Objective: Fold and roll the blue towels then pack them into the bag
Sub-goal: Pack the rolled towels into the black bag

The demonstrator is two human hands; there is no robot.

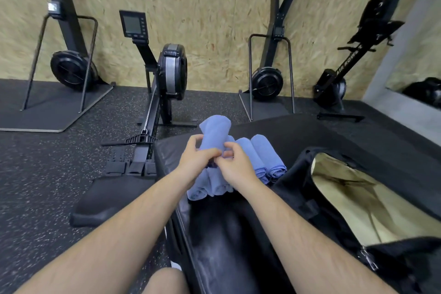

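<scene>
Both hands hold one rolled blue towel (pixel 214 131) lifted above a black padded bench (pixel 214 234). My left hand (pixel 196 159) grips its near end with curled fingers, and my right hand (pixel 235 162) pinches the same end beside it. Under the hands lie more rolled blue towels (pixel 210 186), and two further rolls (pixel 265 155) lie side by side just to the right. An open black bag (pixel 298 174) with a cream lining (pixel 353 203) sits on the bench at the right, its inside showing no towels.
A black rowing machine (pixel 167 74) stands straight ahead, its rail and footrests (pixel 133 162) reaching to the bench's left. Other black exercise machines (pixel 71 69) line the chipboard wall. The floor is dark speckled rubber. A knee (pixel 164 281) shows at the bottom.
</scene>
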